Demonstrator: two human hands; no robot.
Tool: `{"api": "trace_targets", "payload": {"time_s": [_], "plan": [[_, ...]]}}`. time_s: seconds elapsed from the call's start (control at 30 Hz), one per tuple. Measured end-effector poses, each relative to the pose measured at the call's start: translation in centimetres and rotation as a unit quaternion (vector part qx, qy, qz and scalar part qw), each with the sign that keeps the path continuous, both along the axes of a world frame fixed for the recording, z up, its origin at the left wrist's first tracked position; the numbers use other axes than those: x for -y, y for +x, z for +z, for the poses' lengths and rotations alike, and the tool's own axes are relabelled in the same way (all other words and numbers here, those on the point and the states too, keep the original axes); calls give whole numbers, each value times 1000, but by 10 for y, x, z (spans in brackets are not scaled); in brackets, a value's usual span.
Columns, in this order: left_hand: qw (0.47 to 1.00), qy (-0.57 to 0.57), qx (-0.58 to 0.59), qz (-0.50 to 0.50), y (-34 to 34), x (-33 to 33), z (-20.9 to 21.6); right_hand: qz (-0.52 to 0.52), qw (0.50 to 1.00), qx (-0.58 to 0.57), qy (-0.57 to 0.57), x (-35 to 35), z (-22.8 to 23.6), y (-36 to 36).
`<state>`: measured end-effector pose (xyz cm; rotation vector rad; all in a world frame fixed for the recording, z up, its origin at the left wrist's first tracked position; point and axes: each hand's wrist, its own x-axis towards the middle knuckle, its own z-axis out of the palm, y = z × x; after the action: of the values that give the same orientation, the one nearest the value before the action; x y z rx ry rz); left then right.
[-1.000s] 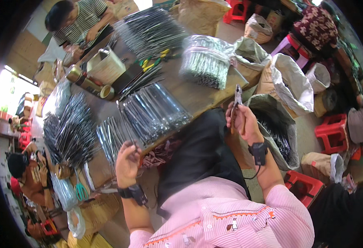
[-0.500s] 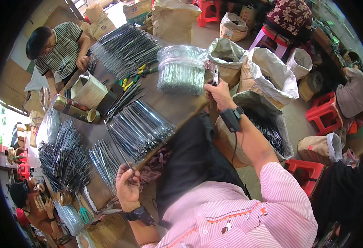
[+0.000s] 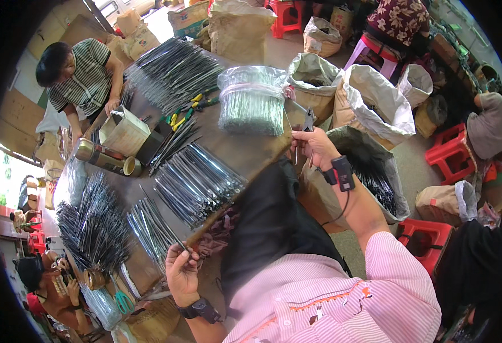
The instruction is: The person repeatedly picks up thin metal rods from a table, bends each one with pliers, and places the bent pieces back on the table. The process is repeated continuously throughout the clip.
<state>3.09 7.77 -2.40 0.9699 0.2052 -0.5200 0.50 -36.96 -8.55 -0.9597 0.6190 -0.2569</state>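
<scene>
The right hand [image 3: 315, 144] is shifting toward the body, gripping grey metal pliers [image 3: 308, 119] beside the brown tabletop [image 3: 216, 134]; the left hand [image 3: 182, 273] is pinching a slender, dark, shiny strip [image 3: 176, 238] near similar loose strips [image 3: 143, 227].

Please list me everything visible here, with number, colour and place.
table: one, brown, centre
rod stacks: at least four, dark metallic, on table
wrapped bundle: one, silvery, in clear plastic, table's right
loose pliers: at least two, yellow and green, mid-table
flask: one, bronze, table's left
carton: one, cream, beside flask
scissors: one, teal handles, lower left
sacks: many, brown and whitish, mainly right
stools: at least three, red, right and top
other people: at least four, mixed clothing, around edges
held rod: one, dark, in left grip
held pliers: one, grey metal, in right grip
trousers: one pair, black, centre
striped shirt: one, pink, bottom
left grip: one, black wristband, lower centre
right grip: one, black wristband, right of centre
</scene>
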Motion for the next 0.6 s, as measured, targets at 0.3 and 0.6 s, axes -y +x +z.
{"api": "trace_targets", "payload": {"time_s": [0.3,0.6], "plan": [[996,-47,43,-68,1,15,1,12,976,30,214,30,-6,51],[996,30,-15,-77,-11,31,-6,94,986,67,117,-36,23,-14]]}}
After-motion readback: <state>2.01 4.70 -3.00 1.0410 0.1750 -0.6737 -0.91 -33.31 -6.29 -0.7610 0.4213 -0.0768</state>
